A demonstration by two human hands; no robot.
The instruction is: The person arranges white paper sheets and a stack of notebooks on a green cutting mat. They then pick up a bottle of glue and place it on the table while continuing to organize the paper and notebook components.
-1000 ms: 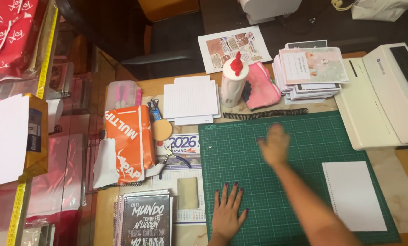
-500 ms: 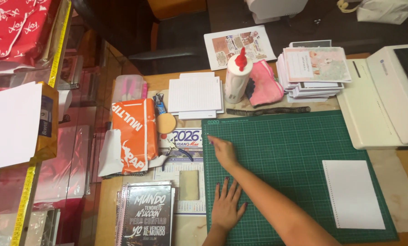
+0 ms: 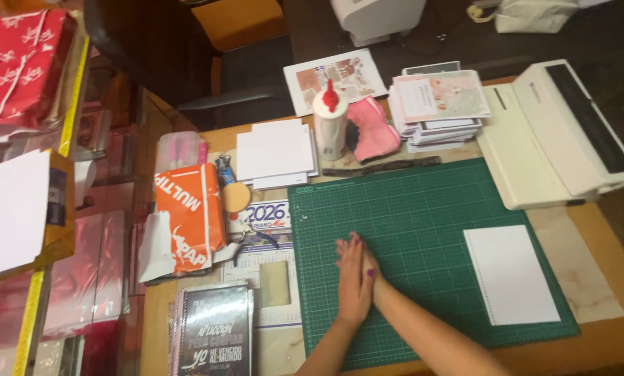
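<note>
Both my hands rest together on the green cutting mat (image 3: 423,209), near its front left part. My left hand (image 3: 353,282) lies flat with fingers stretched out. My right hand (image 3: 369,268) lies alongside and partly under it, touching it, fingers pointing the same way. Neither hand holds anything. A white punched sheet (image 3: 510,273) lies on the mat to the right of my hands, apart from them.
A white binding machine (image 3: 556,132) stands at the right. A glue bottle with a red cap (image 3: 330,125), a pink cloth (image 3: 373,132), stacks of white cards (image 3: 275,152) and printed sheets (image 3: 437,101) line the back. An orange paper pack (image 3: 186,219) and a dark notebook (image 3: 214,334) lie left.
My right hand has drawn back from the mat's far middle toward me and to the left, and now lies against my left hand. The left hand has barely moved.
</note>
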